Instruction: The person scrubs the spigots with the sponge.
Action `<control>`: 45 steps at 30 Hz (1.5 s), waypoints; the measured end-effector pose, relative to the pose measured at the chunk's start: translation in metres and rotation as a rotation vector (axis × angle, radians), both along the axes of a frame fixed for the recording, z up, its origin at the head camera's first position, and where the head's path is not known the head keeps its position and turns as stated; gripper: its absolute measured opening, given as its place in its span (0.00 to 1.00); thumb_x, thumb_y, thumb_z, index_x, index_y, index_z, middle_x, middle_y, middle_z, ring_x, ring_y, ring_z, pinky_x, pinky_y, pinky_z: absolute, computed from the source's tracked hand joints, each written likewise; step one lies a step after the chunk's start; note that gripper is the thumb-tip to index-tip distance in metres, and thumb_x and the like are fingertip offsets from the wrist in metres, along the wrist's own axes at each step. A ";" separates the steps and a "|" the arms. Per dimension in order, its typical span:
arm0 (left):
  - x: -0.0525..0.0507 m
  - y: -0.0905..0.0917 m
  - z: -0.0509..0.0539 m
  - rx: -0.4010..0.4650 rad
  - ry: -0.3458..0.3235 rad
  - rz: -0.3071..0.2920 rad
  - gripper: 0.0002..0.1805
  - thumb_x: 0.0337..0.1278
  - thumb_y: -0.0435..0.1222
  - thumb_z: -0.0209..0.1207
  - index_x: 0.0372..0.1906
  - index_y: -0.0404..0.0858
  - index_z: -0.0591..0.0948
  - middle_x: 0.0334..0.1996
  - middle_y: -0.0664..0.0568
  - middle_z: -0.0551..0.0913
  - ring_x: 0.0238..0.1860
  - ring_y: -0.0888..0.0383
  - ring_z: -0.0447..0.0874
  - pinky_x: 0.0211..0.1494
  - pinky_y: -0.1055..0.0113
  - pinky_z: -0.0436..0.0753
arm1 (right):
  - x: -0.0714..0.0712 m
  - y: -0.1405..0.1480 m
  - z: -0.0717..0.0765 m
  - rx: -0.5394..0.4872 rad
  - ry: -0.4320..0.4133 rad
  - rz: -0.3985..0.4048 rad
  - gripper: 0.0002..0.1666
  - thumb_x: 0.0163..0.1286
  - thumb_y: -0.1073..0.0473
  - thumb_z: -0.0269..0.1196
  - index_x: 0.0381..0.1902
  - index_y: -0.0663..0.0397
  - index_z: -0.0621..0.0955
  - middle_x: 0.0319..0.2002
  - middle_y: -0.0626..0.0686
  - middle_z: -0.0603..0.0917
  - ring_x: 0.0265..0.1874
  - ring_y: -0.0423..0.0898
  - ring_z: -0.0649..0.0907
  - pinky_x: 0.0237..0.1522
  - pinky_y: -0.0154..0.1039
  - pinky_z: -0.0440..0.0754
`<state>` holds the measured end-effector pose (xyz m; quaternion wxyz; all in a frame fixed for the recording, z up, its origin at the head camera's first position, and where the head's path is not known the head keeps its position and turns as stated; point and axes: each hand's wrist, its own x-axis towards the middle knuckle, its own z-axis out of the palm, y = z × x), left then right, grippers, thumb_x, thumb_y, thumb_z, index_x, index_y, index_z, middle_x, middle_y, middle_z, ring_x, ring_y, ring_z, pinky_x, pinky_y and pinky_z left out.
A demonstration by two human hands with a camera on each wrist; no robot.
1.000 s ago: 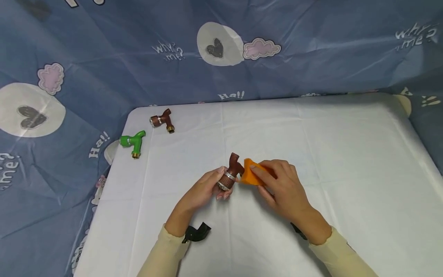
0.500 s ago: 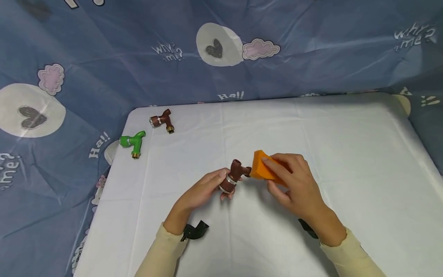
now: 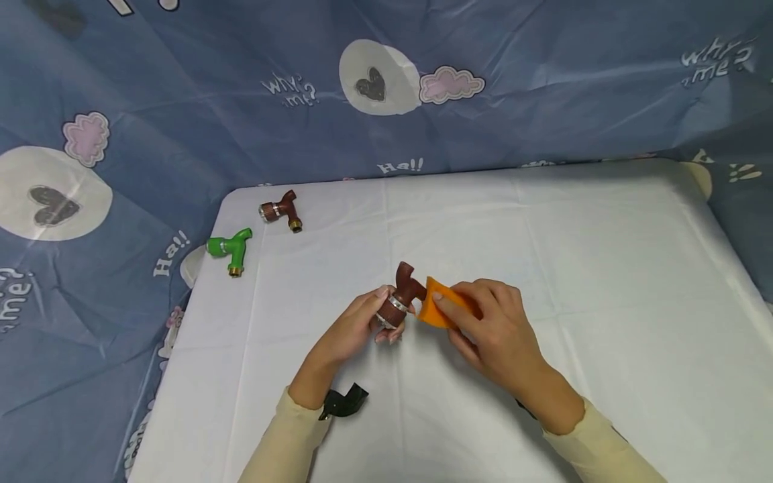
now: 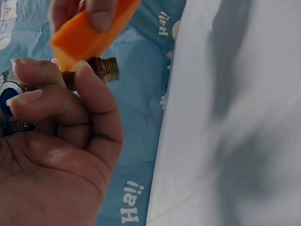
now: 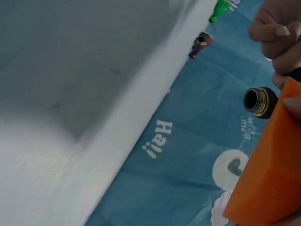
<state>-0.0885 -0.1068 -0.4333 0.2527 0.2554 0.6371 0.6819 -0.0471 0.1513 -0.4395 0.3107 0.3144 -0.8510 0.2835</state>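
Observation:
A brown tap (image 3: 406,287) is held above the table in my left hand (image 3: 350,330), whose thumb and fingers are around its ribbed knob end. Its brass threaded end (image 4: 110,69) sticks out past the fingers in the left wrist view. My right hand (image 3: 500,330) pinches an orange sponge (image 3: 439,306), bent and touching the tap's side branch. Seen from the right wrist, the sponge lies just beside the open threaded end (image 5: 256,101). Part of the tap is hidden behind the sponge and the left fingers.
Another brown tap (image 3: 281,210) lies near the table's back left corner. A green tap (image 3: 232,250) lies a little nearer, by the left edge. White cloth covers the table (image 3: 604,282); a printed blue sheet (image 3: 241,127) hangs behind and to the left.
The right hand and sponge went right and up along the tap, then came back left and down. The held tap tipped to the right and has swung upright again. The other taps stayed put.

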 end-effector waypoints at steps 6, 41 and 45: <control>-0.001 -0.001 0.000 -0.008 0.002 0.019 0.36 0.88 0.46 0.26 0.52 0.17 0.74 0.23 0.47 0.75 0.20 0.54 0.66 0.27 0.58 0.71 | 0.006 0.010 -0.007 0.108 -0.068 -0.023 0.20 0.71 0.55 0.59 0.56 0.51 0.88 0.50 0.59 0.82 0.47 0.64 0.78 0.44 0.60 0.73; -0.007 -0.011 -0.006 -0.045 0.024 -0.060 0.30 0.88 0.40 0.30 0.55 0.15 0.73 0.27 0.42 0.77 0.23 0.45 0.69 0.31 0.59 0.75 | 0.000 0.013 0.001 0.058 -0.138 0.051 0.23 0.77 0.50 0.53 0.59 0.53 0.86 0.54 0.57 0.83 0.52 0.61 0.78 0.49 0.59 0.72; -0.007 -0.013 -0.005 -0.047 0.025 -0.071 0.29 0.88 0.39 0.30 0.55 0.15 0.73 0.28 0.42 0.77 0.23 0.41 0.67 0.32 0.58 0.75 | -0.003 0.020 -0.005 0.063 -0.160 0.025 0.22 0.73 0.53 0.56 0.58 0.53 0.86 0.53 0.57 0.83 0.52 0.61 0.77 0.48 0.59 0.72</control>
